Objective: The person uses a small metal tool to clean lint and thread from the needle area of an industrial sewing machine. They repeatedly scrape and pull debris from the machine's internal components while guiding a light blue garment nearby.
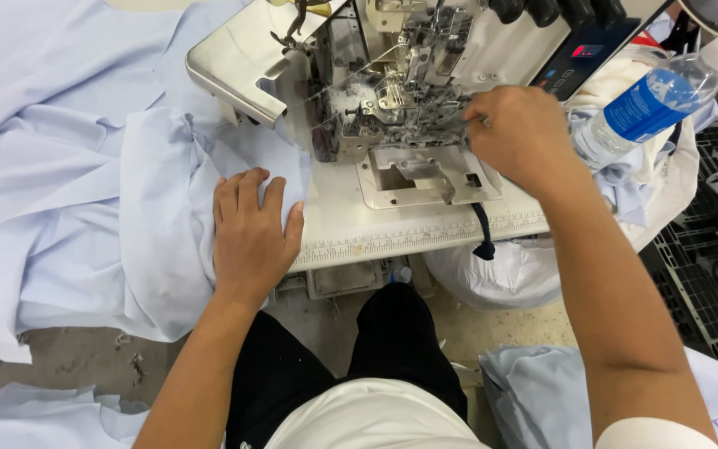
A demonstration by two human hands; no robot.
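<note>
At the centre of the head view, an overlock sewing machine stands on a white machine table whose front edge carries a printed ruler strip. Its front cover is swung open to the left, exposing the metal looper and threading mechanism, which is dusted with lint.

Right hand: raised to the right side of the exposed mechanism, fingers curled narrowly together and pinched at the tips against the metal parts; whether a thread or small tool sits between the fingertips cannot be told.

Left hand: laid flat and open, palm down, fingers slightly spread, pressing pale blue fabric at the left edge of the table. This fabric spreads in loose folds well to the left and hangs over the table edge toward the floor.

Right of the machine, a clear plastic water bottle with a blue label and white cap lies tilted on a heap of white and pale blue cloth. A dark cord hangs over the table front, above a white bag. Further folded pale blue fabric lies at lower right, beside the person's dark trousers. Black plastic crates occupy the far right.
</note>
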